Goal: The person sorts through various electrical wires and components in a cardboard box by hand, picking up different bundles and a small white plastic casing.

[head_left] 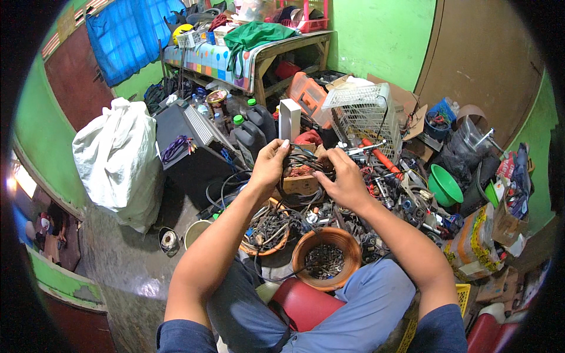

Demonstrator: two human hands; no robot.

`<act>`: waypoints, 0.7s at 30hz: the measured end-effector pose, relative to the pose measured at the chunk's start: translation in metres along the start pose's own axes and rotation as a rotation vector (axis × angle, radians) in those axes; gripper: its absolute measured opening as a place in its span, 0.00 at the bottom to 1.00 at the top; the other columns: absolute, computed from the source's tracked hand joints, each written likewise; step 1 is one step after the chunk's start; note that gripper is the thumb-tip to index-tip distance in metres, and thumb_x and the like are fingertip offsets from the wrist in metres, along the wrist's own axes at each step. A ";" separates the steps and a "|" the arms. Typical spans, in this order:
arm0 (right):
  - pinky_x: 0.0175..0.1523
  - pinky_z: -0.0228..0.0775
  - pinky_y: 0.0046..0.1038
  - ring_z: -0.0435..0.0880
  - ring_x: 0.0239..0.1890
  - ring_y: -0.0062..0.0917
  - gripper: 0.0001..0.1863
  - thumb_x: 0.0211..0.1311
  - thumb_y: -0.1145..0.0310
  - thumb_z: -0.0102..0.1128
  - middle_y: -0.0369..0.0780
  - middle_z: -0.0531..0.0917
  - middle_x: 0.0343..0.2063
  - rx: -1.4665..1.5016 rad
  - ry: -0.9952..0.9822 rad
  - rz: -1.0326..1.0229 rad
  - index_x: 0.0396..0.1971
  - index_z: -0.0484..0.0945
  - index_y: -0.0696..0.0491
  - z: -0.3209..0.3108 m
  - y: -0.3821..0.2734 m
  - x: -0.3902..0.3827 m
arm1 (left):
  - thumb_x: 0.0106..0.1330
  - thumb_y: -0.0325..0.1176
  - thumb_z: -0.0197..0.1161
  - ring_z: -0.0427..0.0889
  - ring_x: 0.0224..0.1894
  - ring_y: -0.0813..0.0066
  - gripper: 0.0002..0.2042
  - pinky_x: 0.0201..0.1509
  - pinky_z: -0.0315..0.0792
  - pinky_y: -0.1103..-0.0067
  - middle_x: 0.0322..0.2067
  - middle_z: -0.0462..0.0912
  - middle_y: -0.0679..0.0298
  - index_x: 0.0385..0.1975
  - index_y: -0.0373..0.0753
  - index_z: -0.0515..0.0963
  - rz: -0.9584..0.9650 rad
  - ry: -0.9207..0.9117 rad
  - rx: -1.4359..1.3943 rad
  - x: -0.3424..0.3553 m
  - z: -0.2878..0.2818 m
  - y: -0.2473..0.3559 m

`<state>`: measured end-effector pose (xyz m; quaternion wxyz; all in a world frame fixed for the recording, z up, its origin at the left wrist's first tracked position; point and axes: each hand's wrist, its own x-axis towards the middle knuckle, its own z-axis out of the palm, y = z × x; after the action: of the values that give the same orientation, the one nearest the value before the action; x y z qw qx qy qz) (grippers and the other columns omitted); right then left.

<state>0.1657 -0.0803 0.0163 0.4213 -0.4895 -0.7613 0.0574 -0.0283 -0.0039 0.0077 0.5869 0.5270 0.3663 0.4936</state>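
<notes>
Both hands are raised over a cluttered heap, with a loose tangle of thin, dark cable (304, 156) strung between them, its smooth strands bent into uneven loops. The left hand (272, 166) is mostly closed, thumb and curled fingers pinching the left side of the tangle. The right hand (346, 178) is partly closed, its thumb and bent fingers gripping the opposite side; its outer fingers are partly hidden.

Below the cable sits a small brown box (300, 186) with flat sides. Nearer the person, a round, orange-brown bowl (298, 257) with a thick, smooth wall holds a rough mass of small metal pieces (325, 263). To its left, a similar rounded container (283, 242) is filled with knotted wires (263, 226).

Right of the hands lie a red bar (385, 161), a glossy green plastic bowl (445, 186) and a lattice-sided white basket (360, 109). On the left, a bulging, creased white sack (120, 167) stands beside a dark, boxy case (185, 153) with a ribbed side. Black plastic jugs (249, 140) with green caps stand beyond the left hand. Farther back, a wooden-framed surface (203, 66) wears a dotted covering, with a crumpled green cloth (256, 36) draped over its edge.
</notes>
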 end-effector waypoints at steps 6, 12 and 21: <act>0.42 0.75 0.44 0.83 0.39 0.48 0.07 0.60 0.73 0.63 0.48 0.80 0.36 -0.001 0.074 -0.071 0.36 0.77 0.59 0.000 0.009 0.003 | 0.77 0.41 0.53 0.72 0.22 0.86 0.12 0.22 0.66 0.87 0.28 0.80 0.68 0.39 0.38 0.73 -0.083 -0.052 -0.086 -0.003 0.000 0.005; 0.38 0.73 0.38 0.83 0.33 0.45 0.04 0.62 0.77 0.60 0.49 0.82 0.28 0.021 0.090 -0.044 0.34 0.78 0.63 0.004 0.007 0.003 | 0.71 0.37 0.62 0.79 0.34 0.79 0.13 0.41 0.73 0.80 0.33 0.83 0.62 0.46 0.35 0.73 0.157 0.012 0.423 -0.004 0.003 0.005; 0.28 0.70 0.35 0.81 0.20 0.35 0.10 0.71 0.71 0.53 0.47 0.79 0.17 0.224 0.091 0.182 0.30 0.77 0.61 0.003 0.002 0.007 | 0.64 0.33 0.69 0.85 0.39 0.75 0.11 0.49 0.76 0.73 0.35 0.88 0.58 0.44 0.40 0.85 0.255 -0.184 0.526 -0.002 -0.015 0.011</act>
<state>0.1638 -0.0728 0.0176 0.5004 -0.5084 -0.6827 0.1579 -0.0455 -0.0021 0.0155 0.3945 0.7449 0.3578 0.4018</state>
